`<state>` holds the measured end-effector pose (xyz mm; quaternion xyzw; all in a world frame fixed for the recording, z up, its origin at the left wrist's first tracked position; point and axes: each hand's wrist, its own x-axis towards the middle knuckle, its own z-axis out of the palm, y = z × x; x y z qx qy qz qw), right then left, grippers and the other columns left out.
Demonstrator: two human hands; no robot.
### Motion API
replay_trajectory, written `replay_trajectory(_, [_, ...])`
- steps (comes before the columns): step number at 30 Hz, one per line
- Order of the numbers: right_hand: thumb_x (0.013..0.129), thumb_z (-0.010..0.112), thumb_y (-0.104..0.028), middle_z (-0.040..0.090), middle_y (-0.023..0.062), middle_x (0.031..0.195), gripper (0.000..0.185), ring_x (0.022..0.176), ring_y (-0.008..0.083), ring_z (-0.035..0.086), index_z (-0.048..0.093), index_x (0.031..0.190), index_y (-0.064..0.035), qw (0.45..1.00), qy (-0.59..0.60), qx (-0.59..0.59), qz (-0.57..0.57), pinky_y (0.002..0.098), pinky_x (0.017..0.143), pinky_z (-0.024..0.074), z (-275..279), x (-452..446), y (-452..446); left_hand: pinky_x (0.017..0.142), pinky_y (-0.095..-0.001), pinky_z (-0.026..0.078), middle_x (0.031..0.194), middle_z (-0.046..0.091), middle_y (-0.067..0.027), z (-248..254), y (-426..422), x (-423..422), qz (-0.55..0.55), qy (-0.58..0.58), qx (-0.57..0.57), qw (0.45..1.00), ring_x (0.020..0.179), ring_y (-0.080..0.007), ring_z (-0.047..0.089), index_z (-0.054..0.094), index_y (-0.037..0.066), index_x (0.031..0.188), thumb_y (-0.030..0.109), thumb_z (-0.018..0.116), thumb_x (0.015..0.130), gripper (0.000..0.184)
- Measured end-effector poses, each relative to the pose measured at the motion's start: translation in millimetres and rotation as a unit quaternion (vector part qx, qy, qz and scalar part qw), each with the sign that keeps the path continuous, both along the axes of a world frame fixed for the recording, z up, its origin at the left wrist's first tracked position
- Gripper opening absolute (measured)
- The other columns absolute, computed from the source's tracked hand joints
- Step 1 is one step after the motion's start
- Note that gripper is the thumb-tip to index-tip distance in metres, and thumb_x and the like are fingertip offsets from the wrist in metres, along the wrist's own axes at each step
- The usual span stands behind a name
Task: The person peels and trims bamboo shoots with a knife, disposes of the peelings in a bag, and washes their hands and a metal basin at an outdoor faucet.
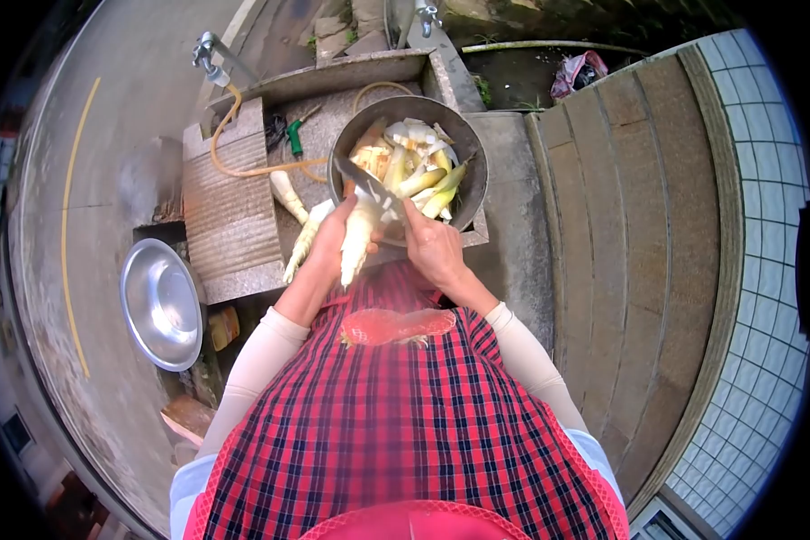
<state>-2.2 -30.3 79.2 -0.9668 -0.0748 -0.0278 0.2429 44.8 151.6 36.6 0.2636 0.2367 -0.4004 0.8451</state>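
My left hand (331,238) is closed around a peeled, pale bamboo shoot (358,236), its tip pointing toward my apron. In my right hand (436,250) is a knife (365,180), its blade lying across the shoot's thick end at the near rim of a dark round pot (479,166). Inside the pot are cut pale and greenish shoot pieces (420,183). Two more peeled shoots, a farther one (288,195) and a nearer one (307,241), lie on the sink slab left of my left hand. The knife handle is mostly hidden by my fingers.
The stone sink has a ribbed washboard (229,202) on its left. An orange hose (234,169) runs from a tap (209,61), near a green spray nozzle (294,137). A metal basin (162,306) stands at left. Stone steps (612,216) rise on the right.
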Motion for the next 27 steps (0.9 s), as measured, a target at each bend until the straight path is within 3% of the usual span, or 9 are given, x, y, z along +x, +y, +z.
replay_trajectory(3, [0.075,0.051,-0.004,0.059,0.0112,0.066,0.049,0.055,0.0262,0.06,0.049,0.123,0.0027,0.995,-0.033,-0.072,0.057,0.0371,0.049,0.0476,13,-6,18,0.038,-0.0307,0.041,0.08,0.057,-0.0113,8,-2,0,0.026,-0.033,0.064,0.997,0.057,-0.0204,0.054,0.05,0.005,0.101,0.037,0.039,0.095,0.035])
replay_trajectory(8, [0.074,0.049,-0.005,0.058,0.0106,0.064,0.052,0.055,0.025,0.061,0.046,0.124,0.0059,0.993,-0.048,-0.086,0.068,0.0364,0.048,0.0485,6,-5,30,0.038,-0.0299,0.04,0.079,0.057,-0.0111,38,-4,6,0.046,0.013,0.111,0.993,0.056,-0.02,0.053,0.051,0.006,0.101,0.033,0.035,0.095,0.031])
replay_trajectory(11, [0.074,0.048,-0.005,0.059,0.0132,0.065,0.05,0.055,0.026,0.062,0.047,0.123,0.0067,0.991,-0.037,-0.129,0.025,0.0368,0.048,0.0492,-10,0,33,0.039,-0.0293,0.041,0.079,0.056,-0.0115,6,6,3,-0.049,-0.04,0.092,0.994,0.057,-0.0203,0.054,0.049,0.004,0.104,0.038,0.039,0.095,0.037])
replay_trajectory(12, [0.074,0.047,-0.004,0.06,0.0144,0.065,0.049,0.056,0.0265,0.062,0.048,0.122,0.0068,0.988,-0.031,-0.15,0.001,0.037,0.048,0.0494,-19,3,31,0.039,-0.0276,0.039,0.078,0.054,-0.0127,-5,8,3,-0.052,-0.004,0.128,0.99,0.057,-0.0197,0.052,0.047,0.001,0.107,0.043,0.039,0.095,0.044])
replay_trajectory(13, [0.076,0.047,-0.005,0.061,0.0195,0.066,0.037,0.059,0.0302,0.064,0.054,0.11,0.0069,0.988,0.077,-0.121,-0.058,0.0408,0.053,0.0507,-31,14,24,0.038,-0.026,0.038,0.077,0.052,-0.0136,15,10,6,-0.05,0.042,0.05,0.997,0.055,-0.0183,0.049,0.046,0.001,0.109,0.045,0.035,0.096,0.047])
replay_trajectory(18, [0.079,0.048,-0.008,0.062,0.0213,0.068,0.018,0.066,0.0385,0.063,0.058,0.092,-0.0001,0.979,0.145,-0.055,-0.134,0.0488,0.061,0.0502,-61,14,-13,0.038,-0.0242,0.037,0.077,0.051,-0.013,15,20,12,-0.046,0.01,-0.002,0.999,0.053,-0.0169,0.045,0.045,0.001,0.113,0.047,0.036,0.095,0.051])
replay_trajectory(21, [0.08,0.049,-0.01,0.062,0.021,0.069,0.023,0.066,0.0393,0.062,0.059,0.099,-0.0029,0.981,0.09,-0.01,-0.172,0.0493,0.06,0.0496,-36,9,6,0.04,-0.0256,0.042,0.076,0.05,-0.0121,1,22,15,-0.052,0.024,-0.077,0.995,0.056,-0.0165,0.048,0.046,0.001,0.111,0.048,0.036,0.095,0.051])
replay_trajectory(24, [0.08,0.05,-0.009,0.061,0.0181,0.064,0.038,0.058,0.0346,0.061,0.053,0.117,-0.0009,0.995,0.027,-0.021,-0.09,0.0445,0.053,0.0487,-10,-5,27,0.042,-0.028,0.047,0.079,0.054,-0.0119,-30,24,17,-0.092,0.017,-0.061,0.994,0.059,-0.0181,0.053,0.048,0.002,0.11,0.051,0.038,0.093,0.052])
replay_trajectory(27, [0.076,0.049,-0.006,0.06,0.0142,0.064,0.047,0.055,0.0292,0.061,0.048,0.122,0.0041,0.998,-0.028,-0.059,-0.022,0.039,0.048,0.0484,0,-15,41,0.042,-0.0303,0.05,0.083,0.059,-0.0103,10,9,11,-0.015,0.014,0.076,0.997,0.059,-0.0207,0.058,0.05,0.003,0.107,0.053,0.042,0.091,0.053])
